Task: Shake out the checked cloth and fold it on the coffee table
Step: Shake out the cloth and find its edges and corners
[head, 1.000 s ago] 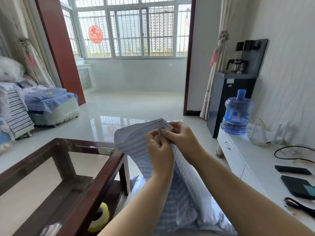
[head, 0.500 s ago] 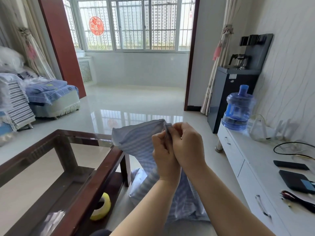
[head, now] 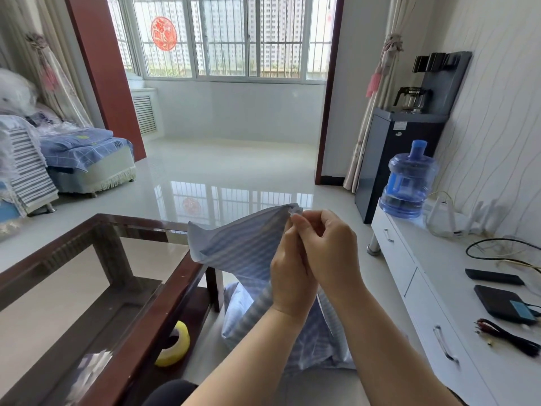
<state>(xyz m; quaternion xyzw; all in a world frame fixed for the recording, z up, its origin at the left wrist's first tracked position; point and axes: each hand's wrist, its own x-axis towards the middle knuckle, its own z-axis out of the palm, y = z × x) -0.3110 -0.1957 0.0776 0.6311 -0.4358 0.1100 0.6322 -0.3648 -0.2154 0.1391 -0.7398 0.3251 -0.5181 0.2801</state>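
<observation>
My left hand (head: 288,276) and right hand (head: 328,250), pressed together, pinch one corner of the pale blue checked cloth (head: 243,250); it hangs to open floor beside the glass-topped dark wooden coffee table's (head: 164,291) edge.

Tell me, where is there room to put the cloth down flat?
The coffee table glass top is bare between its wooden rails. The white cabinet is crowded: water jug, cables, black devices. Both hands pinch the checked cloth.

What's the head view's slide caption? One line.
Both hands pinch one corner of the cloth, held up beside the coffee table.
</observation>
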